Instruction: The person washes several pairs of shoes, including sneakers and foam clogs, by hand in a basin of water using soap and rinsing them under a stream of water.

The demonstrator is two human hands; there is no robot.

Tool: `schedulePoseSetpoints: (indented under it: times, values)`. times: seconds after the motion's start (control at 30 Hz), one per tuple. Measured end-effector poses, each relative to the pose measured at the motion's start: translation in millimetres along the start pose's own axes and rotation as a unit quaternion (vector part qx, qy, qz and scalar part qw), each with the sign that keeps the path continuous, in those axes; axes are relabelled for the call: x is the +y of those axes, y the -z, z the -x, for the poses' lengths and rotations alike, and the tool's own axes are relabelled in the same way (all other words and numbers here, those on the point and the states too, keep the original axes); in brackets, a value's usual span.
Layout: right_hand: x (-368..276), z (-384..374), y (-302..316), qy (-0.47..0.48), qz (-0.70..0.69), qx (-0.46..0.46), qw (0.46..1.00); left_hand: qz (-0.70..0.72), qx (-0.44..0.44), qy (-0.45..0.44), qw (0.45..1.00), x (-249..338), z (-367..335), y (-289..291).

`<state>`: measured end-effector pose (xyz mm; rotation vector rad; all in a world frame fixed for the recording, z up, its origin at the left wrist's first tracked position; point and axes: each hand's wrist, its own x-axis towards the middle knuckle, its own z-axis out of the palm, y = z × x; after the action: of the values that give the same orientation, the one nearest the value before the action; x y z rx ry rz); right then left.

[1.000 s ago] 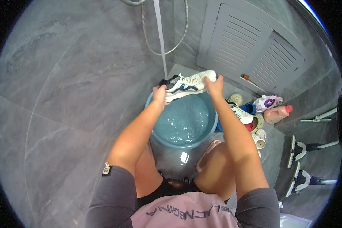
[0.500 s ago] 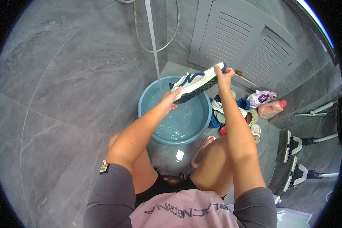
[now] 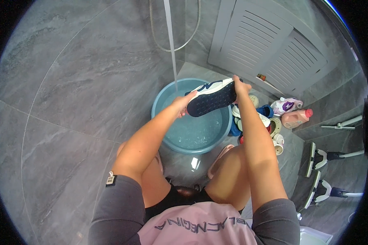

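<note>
Held between both hands is a white and navy sneaker (image 3: 212, 99), tilted so its dark sole faces me. My left hand (image 3: 184, 104) grips one end, thumb on the white side edge. At the other end, my right hand (image 3: 241, 87) is closed round the shoe. Below the sneaker stands a round blue basin (image 3: 159, 134) with water (image 3: 196, 132) in it. A stream of water (image 3: 171, 45) falls from above into the basin's far left part, beside the shoe and apart from it.
Right of the basin, several shoes (image 3: 275, 126) lie on the floor near a pink bottle (image 3: 295, 119) and a white and purple bag (image 3: 285, 106). A grey louvred door (image 3: 253, 36) is behind. Two mop heads (image 3: 317, 190) lean at the right wall. A shower hose (image 3: 154, 36) hangs at the back.
Both hands have rolled the sneaker so that more of its sole shows and less of its upper. The whole scene has shifted slightly in the view.
</note>
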<state>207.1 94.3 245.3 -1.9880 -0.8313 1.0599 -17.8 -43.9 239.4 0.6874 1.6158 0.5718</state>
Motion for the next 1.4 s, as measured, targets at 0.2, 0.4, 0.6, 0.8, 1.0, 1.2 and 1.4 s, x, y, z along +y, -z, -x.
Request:
schedulePoseSetpoints:
  times: [0.2, 0.4, 0.6, 0.8, 1.0, 1.2, 1.4]
  values:
    - [-3, 10, -8, -0.014, 0.024, 0.006, 1.000, 0.008, -0.039, 0.018, 0.999, 1, 1, 9]
    - [12, -21, -11, -0.016, 0.044, 0.022, 0.999, 0.002, -0.059, -0.003, 0.998, -1, -3, 4]
    - [17, -16, 19, -0.036, 0.017, 0.009, 0.999, -0.016, -0.058, -0.002, 0.998, 7, -10, -11]
    - [38, -38, 102, -0.046, -0.058, -0.017, 0.997, -0.061, -0.059, -0.032, 0.996, 22, -23, -72]
    - [79, -70, 173, -0.044, -0.195, -0.107, 0.974, -0.103, -0.059, -0.137, 0.983, 36, -65, -132]
    - [117, -105, 210, -0.095, -0.243, -0.064, 0.963, -0.028, -0.062, -0.282, 0.957, 13, -128, -205]
    - [198, -178, 252, -0.015, 0.147, 0.177, 0.973, -0.038, -0.014, -0.365, 0.930, 24, -143, -297]
